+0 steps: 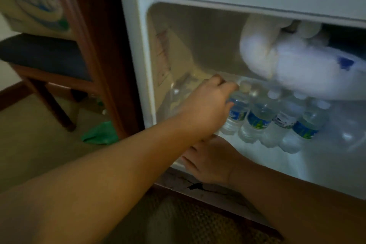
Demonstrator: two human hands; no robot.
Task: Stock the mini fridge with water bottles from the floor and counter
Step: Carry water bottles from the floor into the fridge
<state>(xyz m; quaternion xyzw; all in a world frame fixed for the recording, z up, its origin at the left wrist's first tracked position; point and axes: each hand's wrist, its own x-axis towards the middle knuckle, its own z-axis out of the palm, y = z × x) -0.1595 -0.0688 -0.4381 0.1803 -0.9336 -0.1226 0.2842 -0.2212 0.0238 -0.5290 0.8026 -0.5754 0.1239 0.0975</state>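
Four bottles: a row of water bottles (257, 119) stands upright on the fridge floor (277, 156), near its front-left corner, packed close to leave room.
Further bottles: perhaps more behind; too blurred to count.
Left hand (208, 105): one, curled around the leftmost bottle's shoulder, likely seating it against the row.
Right hand (210, 160): one, fingers loose, resting at the front edge, seemingly for balance.
Frost lump (287, 65): one, overhanging the row.
Chair (45, 65): one, left of the fridge.
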